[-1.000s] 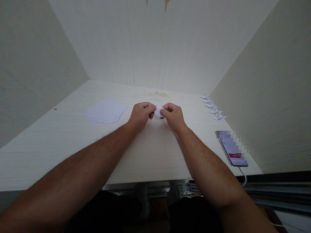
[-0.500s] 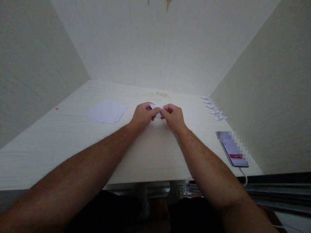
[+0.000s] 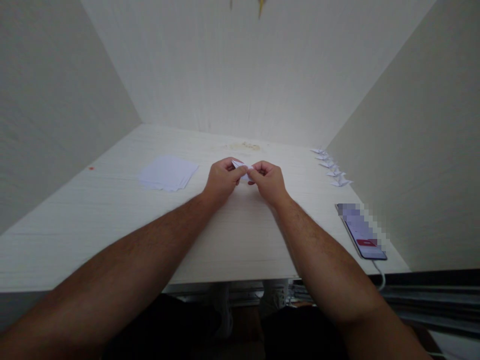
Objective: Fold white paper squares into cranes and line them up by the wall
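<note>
Between my two hands is a small piece of folded white paper (image 3: 244,176), held just above the middle of the table. My left hand (image 3: 224,176) pinches its left part, with a pointed tip sticking up past the thumb. My right hand (image 3: 268,179) grips the right end between thumb and curled fingers. The two thumbs nearly meet over the paper. Much of the folded piece is hidden behind the fingers.
A stack of white paper sheets (image 3: 168,172) lies left of my hands. Several folded paper cranes (image 3: 339,181) stand in a row along the right wall. Nearer me, a phone (image 3: 362,232) with a white cable (image 3: 380,274) rests by the table's (image 3: 232,240) right edge.
The whole view has shifted slightly. Both hands keep hold of the folded paper in nearly the same pose, with a little more of it showing between them.
</note>
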### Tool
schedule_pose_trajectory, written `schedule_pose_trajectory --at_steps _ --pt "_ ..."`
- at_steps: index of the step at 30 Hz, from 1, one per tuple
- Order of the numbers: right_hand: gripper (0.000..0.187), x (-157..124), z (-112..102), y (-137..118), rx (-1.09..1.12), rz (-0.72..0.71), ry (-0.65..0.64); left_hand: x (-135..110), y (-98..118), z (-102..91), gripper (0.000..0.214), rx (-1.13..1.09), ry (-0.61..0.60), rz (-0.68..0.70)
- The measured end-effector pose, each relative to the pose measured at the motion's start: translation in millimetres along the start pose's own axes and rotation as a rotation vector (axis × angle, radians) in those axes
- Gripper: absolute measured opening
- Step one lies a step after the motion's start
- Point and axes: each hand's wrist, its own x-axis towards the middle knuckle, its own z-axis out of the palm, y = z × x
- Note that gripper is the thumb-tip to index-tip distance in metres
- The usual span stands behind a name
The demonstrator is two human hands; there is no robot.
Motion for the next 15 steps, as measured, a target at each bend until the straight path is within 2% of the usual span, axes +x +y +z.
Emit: schedule_pose_trajectory --at_steps 6,11,15 --pt "0.018 -0.9 1.6 -3.4 0.134 0.04 -0.02 -0.9 1.1 0.3 0.013 0.011 0.022 0.043" --pt "0.017 1.5 2.1 2.2 0.069 0.012 -0.004 2.9 -1.4 1.2 0.007 0.093 0.072 0.0" --pt "0.018 6.6 0.5 7.6 -0.023 -0.016 -0.011 8.8 -6.5 2.7 0.011 0.085 0.076 -0.005"
